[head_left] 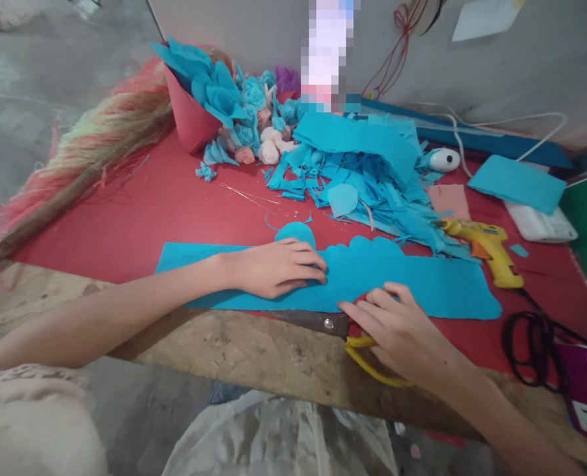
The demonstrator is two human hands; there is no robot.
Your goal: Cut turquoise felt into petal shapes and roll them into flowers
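A long strip of bright blue crepe paper (442,284) lies along the front of the table, with a scalloped stretch on its far edge. My left hand (283,268) rests palm down on it, fingers stretched out, beside a rounded blue piece (295,233) at the far edge. At the strip's near edge, my right hand (387,324) is closed around the yellow and red handles of a pair of scissors (326,322). The dark blades point left along the wooden edge, partly under the paper.
Blue scraps (343,172) are heaped behind the strip, near paper flowers (254,132) and a red cone of blue petals (194,125). A yellow glue gun (486,244) lies right, its black cord leading to a purple power box (584,390). A straw broom (90,158) lies left.
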